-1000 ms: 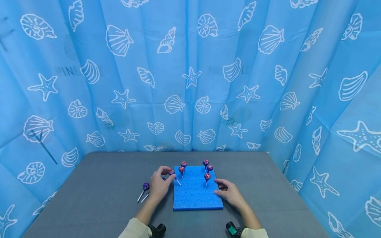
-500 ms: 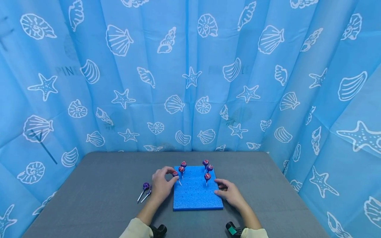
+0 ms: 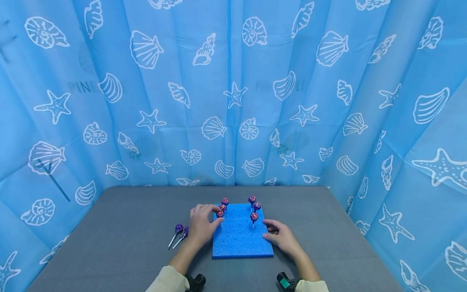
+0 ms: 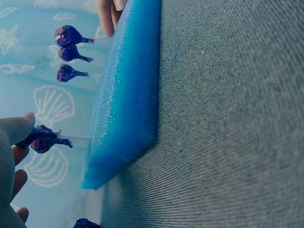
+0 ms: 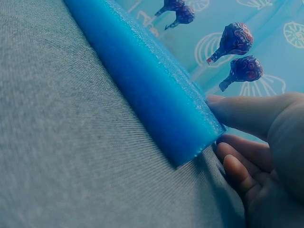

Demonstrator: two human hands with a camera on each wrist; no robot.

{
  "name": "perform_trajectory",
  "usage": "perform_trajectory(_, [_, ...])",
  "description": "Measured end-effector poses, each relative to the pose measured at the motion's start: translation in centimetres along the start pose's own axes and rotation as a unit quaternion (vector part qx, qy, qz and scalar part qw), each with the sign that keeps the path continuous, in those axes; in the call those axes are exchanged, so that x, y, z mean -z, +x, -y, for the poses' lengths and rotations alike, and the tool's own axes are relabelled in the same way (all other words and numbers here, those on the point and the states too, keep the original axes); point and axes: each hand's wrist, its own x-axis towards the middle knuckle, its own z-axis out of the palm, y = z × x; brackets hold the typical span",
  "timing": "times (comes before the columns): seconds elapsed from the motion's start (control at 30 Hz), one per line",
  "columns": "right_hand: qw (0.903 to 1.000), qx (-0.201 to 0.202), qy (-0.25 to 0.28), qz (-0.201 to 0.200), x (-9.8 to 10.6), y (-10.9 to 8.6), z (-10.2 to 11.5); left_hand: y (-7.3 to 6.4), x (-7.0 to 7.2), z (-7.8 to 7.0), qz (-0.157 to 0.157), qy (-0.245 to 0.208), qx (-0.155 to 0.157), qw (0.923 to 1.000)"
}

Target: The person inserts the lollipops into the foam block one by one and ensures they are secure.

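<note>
My left hand point(image 3: 202, 223) pinches a lollipop point(image 3: 220, 214) by its wrapped red-and-purple head, over the left side of the blue foam board point(image 3: 240, 243). In the left wrist view the held lollipop point(image 4: 43, 142) points its white stick at the board, with the stick's end right at the foam's surface. Two lollipops point(image 3: 225, 201) stand close behind it at the back left. Three more point(image 3: 254, 217) stand upright along the right side. My right hand point(image 3: 282, 237) rests at the board's right edge, thumb point(image 5: 237, 110) touching the foam and the other fingers relaxed beside it.
Two purple lollipops point(image 3: 178, 228) lie on the grey table point(image 3: 138, 235) left of my left forearm. Small holes dot the board's top. A blue curtain point(image 3: 233, 101) with white seashell prints hangs behind the table and along its sides.
My left hand has moved right with the lollipop, bringing it from the board's left edge to over the foam and tipping its stick more upright. My right hand has stayed put.
</note>
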Motion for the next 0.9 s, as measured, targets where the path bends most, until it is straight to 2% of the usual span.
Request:
perform_trajectory(0.2, [1.0, 0.003, 0.002, -0.005, -0.01, -0.15, 0.13, -0.03, -0.3, 0.03, 0.004, 0.009, -0.009, 0.9999])
perform_trajectory(0.43, [0.9999, 0.009, 0.001, -0.006, 0.02, -0.14, 0.07, 0.01, -0.37, -0.11, 0.018, 0.004, 0.011, 0.9998])
perform_trajectory(0.57, [0.9999, 0.013, -0.004, -0.004, 0.1, -0.1, -0.04, 0.05, -0.37, -0.27, 0.02, 0.0, 0.0, 0.9998])
perform_trajectory(0.9, [0.9999, -0.009, -0.006, -0.004, -0.02, 0.12, 0.03, -0.15, -0.47, -0.16, 0.001, 0.009, -0.014, 0.9999])
